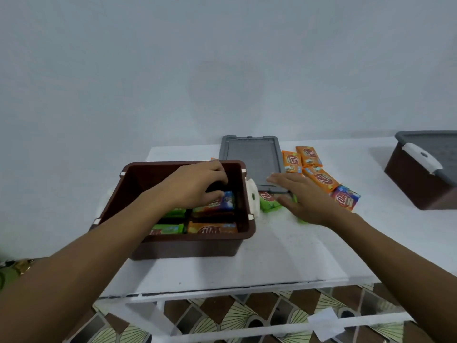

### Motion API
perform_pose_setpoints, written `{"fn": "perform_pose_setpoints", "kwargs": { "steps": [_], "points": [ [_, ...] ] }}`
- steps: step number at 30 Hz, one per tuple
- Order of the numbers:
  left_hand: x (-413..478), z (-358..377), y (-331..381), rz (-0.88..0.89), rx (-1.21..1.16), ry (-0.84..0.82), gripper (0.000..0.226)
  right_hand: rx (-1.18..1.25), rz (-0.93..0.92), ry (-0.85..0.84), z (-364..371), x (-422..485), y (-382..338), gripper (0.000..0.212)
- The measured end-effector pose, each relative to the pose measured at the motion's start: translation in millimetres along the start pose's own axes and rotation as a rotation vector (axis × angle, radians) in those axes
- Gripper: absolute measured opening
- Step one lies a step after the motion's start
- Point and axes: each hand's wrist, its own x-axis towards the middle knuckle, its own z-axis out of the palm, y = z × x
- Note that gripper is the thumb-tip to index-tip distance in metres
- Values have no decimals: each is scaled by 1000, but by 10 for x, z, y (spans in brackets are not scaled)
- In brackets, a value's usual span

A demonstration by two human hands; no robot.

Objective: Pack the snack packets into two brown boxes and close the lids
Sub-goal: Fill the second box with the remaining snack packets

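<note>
While right fingers (pixel 280 180) lie straight, left fingers (pixel 214 170) seemingly pinch the box's (pixel 188 248) blue packet (pixel 228 201).

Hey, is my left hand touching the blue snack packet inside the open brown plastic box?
Touching. The head view shows the left hand inside the open brown plastic box, thumb and fingers closed on the blue snack packet.
</note>
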Motion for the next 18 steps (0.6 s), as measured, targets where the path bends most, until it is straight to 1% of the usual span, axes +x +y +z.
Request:
{"fn": "perform_pose_setpoints", "kwargs": {
  "steps": [3,5,7,8,11,14,16,18],
  "points": [
    [242,-32,318,3,-4,3,31,-137,217,15,22,-293,628,53],
    [415,-45,550,-8,-25,13,29,-220,337,-45,66,-573,1047,59],
    [594,-36,796,-28,-64,1,30,-236,351,-117,116,-841,1320,65],
    [688,-9,919,-32,-87,-17,31,-213,328,-106,123,-929,1396,67],
    [1017,210,1305,-48,-126,-128,35,-101,312,-20,91,-1013,1512,66],
    [1318,596,1673,-137,-116,-233,50,2,381,107,132,-1071,1600,75],
    [1442,921,1861,-229,-105,-232,61,-15,407,197,206,-1122,1662,83],
    [1444,1254,1995,-325,-142,-177,66,-10,451,229,239,-1127,1685,88]
  ]
}}
